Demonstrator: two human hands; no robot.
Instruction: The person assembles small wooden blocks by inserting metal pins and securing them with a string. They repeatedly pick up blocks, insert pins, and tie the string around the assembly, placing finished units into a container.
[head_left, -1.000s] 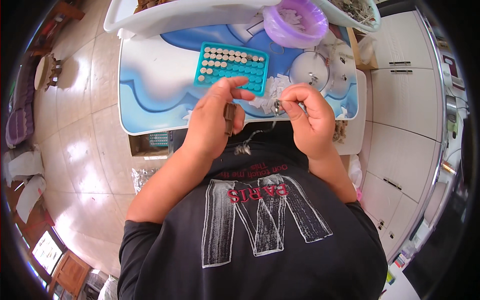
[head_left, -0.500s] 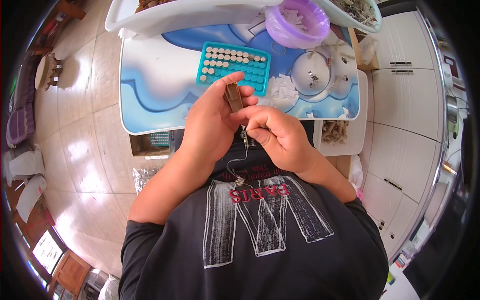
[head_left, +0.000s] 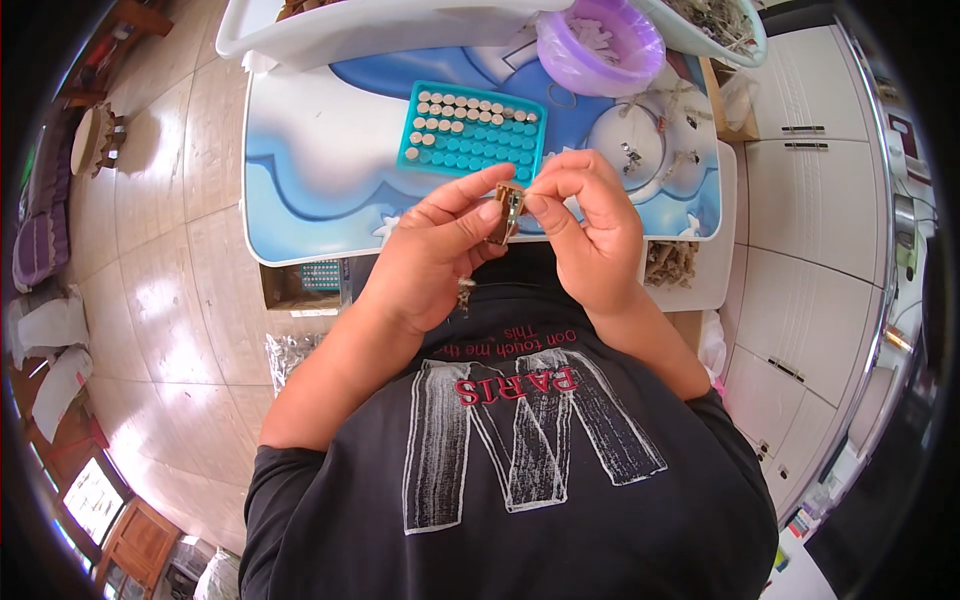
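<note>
My left hand is closed around a small brown plastic casing, thumb across its face. At the casing's open side, the thumb and fingertips of my right hand pinch a small circuit board, which lies against or partly inside the casing; how deep I cannot tell. Below my left palm dangles a small cluster of parts whose kind is unclear. Just beyond my hands, a teal tray carries rows of round silver button-like pieces, filled mostly toward its far and left sides.
A purple lined bowl with white pieces stands at the table's far right, beside a white bin of parts. A long white tub runs along the far edge. Small metal parts lie on the right of the patterned table.
My right hand has lifted the circuit board from below up to the casing. My left hand has turned the casing and shifted slightly right; its thumb now presses on it.
</note>
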